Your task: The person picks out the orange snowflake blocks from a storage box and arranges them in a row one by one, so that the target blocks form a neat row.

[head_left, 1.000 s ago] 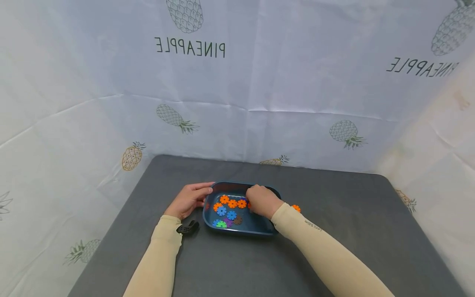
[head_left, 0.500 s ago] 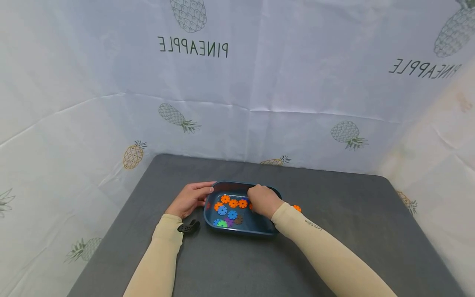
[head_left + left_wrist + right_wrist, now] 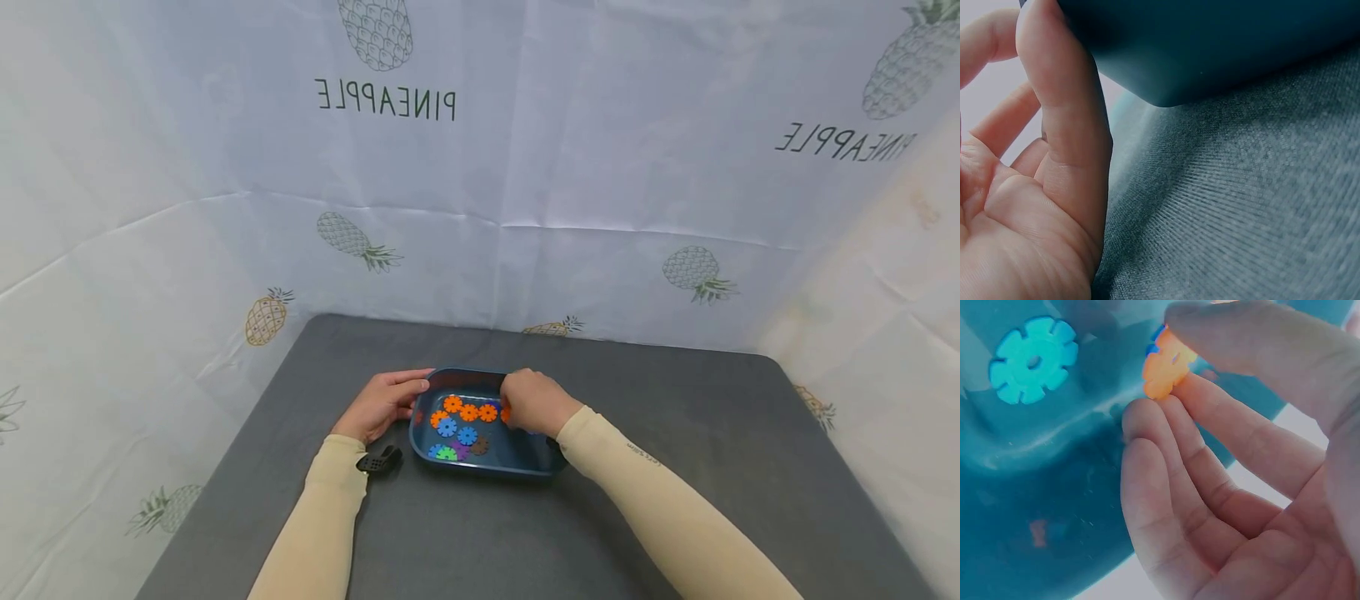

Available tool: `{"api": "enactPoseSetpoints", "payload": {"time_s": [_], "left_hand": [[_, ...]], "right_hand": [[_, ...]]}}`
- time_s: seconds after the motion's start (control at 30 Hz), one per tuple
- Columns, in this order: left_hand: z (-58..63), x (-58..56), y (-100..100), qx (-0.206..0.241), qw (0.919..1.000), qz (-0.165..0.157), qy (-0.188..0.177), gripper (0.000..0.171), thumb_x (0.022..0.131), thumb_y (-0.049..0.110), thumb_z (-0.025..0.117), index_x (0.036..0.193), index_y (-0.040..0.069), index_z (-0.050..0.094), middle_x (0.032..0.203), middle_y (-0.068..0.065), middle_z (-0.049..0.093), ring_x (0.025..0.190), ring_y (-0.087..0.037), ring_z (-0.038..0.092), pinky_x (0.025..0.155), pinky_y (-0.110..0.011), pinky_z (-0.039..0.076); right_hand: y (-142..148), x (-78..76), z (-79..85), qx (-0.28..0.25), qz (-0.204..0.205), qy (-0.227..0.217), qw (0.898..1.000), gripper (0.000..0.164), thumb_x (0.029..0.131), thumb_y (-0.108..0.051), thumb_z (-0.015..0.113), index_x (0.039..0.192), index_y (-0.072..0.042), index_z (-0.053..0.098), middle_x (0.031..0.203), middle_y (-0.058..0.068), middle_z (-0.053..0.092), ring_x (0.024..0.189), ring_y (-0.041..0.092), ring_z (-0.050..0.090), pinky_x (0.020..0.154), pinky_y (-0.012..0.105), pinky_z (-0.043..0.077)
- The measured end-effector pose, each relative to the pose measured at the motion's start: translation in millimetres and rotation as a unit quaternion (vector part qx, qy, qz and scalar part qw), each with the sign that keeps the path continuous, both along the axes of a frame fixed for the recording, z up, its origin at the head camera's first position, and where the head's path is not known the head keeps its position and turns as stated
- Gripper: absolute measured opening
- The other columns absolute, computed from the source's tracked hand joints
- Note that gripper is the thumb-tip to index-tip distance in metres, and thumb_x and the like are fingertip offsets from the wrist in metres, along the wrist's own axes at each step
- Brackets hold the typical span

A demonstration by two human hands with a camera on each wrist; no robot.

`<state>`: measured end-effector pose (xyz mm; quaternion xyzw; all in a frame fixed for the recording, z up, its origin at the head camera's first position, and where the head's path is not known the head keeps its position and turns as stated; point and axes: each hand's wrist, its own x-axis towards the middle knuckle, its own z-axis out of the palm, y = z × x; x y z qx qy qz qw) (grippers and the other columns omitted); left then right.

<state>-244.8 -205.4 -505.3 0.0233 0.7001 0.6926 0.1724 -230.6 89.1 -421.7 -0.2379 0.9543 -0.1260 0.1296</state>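
A dark blue tray (image 3: 487,468) stands on the table, with several notched, flower-shaped plastic discs lying in it. My left hand (image 3: 378,406) holds its left side, the thumb at the rim in the head view. Part of that grip is hidden in the left wrist view, where the thumb (image 3: 1066,112) meets the tray wall. Over the tray's right half is my right hand (image 3: 536,402). Its thumb and fingers pinch an orange disc (image 3: 1166,365), with a bit of blue showing behind it. A light blue disc (image 3: 1033,360) lies close by.
Orange discs (image 3: 468,412) form a row toward the back of the tray. Blue (image 3: 467,436), green (image 3: 447,453) and brown (image 3: 480,445) discs lie nearer its front left. The grey tabletop (image 3: 465,542) ends at a pineapple-print cloth (image 3: 480,275).
My right wrist and sleeve have shifted a little right, and an orange disc seen beyond the tray's right side is out of sight. The left hand stays at the tray.
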Motion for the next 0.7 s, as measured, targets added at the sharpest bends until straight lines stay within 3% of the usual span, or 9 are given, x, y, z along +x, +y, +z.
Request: {"api": "enactPoseSetpoints", "payload": {"time_s": [0.2, 0.47, 0.7], "left_hand": [[-2.0, -1.6, -3.4, 0.000, 1.0000, -0.006, 0.003, 0.055, 0.105, 0.036, 0.073, 0.152, 0.009, 0.064, 0.140, -0.014, 0.071, 0.089, -0.016, 0.071, 0.078, -0.028, 0.065], [-3.6, -0.6, -4.2, -0.003, 1.0000, 0.000, -0.001, 0.054, 0.103, 0.037, 0.076, 0.150, 0.011, 0.066, 0.134, -0.011, 0.073, 0.087, -0.016, 0.070, 0.076, -0.026, 0.063], [-2.3, -0.2, -1.7, -0.002, 1.0000, -0.003, 0.003, 0.055, 0.103, 0.037, 0.076, 0.150, 0.010, 0.066, 0.135, -0.012, 0.072, 0.086, -0.016, 0.069, 0.075, -0.025, 0.062]], "right_hand": [[0.5, 0.7, 10.2, -0.009, 0.001, 0.004, 1.000, 0.006, 0.089, -0.011, 0.087, 0.091, -0.009, 0.082, 0.095, 0.004, 0.071, 0.076, 0.018, 0.060, 0.074, 0.037, 0.061], [-1.6, 0.3, 10.4, -0.036, -0.004, -0.034, 0.999, 0.015, 0.093, -0.007, 0.082, 0.108, -0.005, 0.083, 0.103, 0.008, 0.078, 0.073, 0.017, 0.064, 0.080, 0.039, 0.064], [-2.7, -2.1, 10.1, -0.072, -0.006, -0.039, 0.997, 0.020, 0.094, -0.005, 0.081, 0.114, -0.002, 0.082, 0.109, 0.010, 0.078, 0.083, 0.019, 0.065, 0.081, 0.037, 0.063]]}}
